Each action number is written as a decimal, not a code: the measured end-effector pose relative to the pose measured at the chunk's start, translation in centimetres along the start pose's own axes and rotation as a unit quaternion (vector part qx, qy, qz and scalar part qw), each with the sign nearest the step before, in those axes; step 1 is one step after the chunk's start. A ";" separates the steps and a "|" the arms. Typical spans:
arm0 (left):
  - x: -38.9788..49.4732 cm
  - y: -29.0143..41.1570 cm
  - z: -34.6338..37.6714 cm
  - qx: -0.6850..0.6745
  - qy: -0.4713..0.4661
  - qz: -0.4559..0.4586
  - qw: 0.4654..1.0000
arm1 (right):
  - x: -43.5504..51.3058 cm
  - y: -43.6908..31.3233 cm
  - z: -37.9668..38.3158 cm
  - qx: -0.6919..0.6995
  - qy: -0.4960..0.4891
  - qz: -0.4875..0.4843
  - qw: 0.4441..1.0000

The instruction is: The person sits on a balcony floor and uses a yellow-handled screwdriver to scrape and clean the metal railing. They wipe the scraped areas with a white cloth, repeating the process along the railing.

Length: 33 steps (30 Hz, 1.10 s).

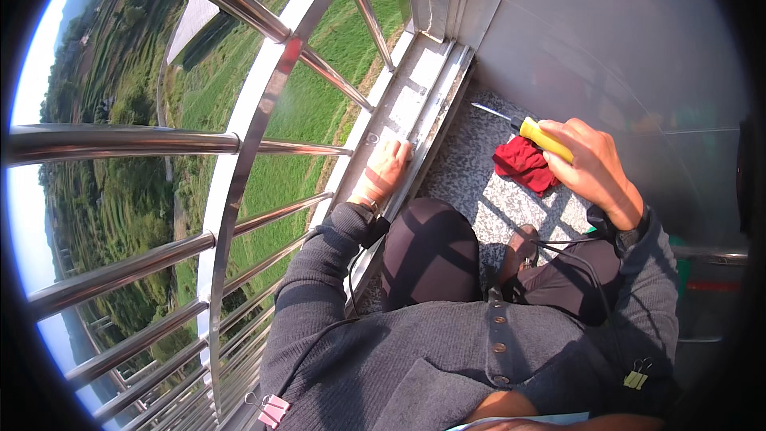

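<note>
My right hand (pixel 592 161) grips the yellow handle of a screwdriver (pixel 541 137). Its thin metal shaft points left, towards the window side, above the speckled stone floor. Below the handle, a crumpled dark red cloth (pixel 522 164) lies on that floor, partly behind my fingers. My left hand (pixel 386 170) rests with curled fingers on the metal window track (pixel 434 99), at the edge of the pale sill (pixel 413 75). A small whitish bit shows by its fingertips; whether the fingers hold it is unclear.
A stainless steel guard railing (pixel 251 114) rises along the left, with green fields far below outside. A smooth grey panel (pixel 604 42) stands on the right. My bent knee (pixel 431 251) is close beside the track. Black cables (pixel 323 332) run along both sleeves, near binder clips (pixel 274 412).
</note>
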<state>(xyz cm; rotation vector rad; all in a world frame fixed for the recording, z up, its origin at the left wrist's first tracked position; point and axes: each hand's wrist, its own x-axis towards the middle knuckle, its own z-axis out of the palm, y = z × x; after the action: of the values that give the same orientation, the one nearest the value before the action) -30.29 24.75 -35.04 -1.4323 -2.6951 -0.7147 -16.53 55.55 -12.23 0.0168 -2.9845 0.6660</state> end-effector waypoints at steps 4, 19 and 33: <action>0.1 0.9 -0.5 -0.056 0.084 -0.074 0.992 | 0.3 0.1 0.0 0.006 -0.012 0.002 1.000; -7.9 0.2 -1.4 -0.404 0.330 -0.380 0.764 | 1.1 -0.1 0.6 0.011 0.000 0.000 1.000; 1.1 -11.0 -1.2 -0.421 0.488 -0.550 0.531 | 1.1 -1.6 0.3 0.020 0.009 -0.009 1.000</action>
<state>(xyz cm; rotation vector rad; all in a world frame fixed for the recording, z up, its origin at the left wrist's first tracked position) -39.83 19.89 -37.95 1.0035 -1.8002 -2.0891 -17.65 53.98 -11.77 0.0389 -2.9513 0.7188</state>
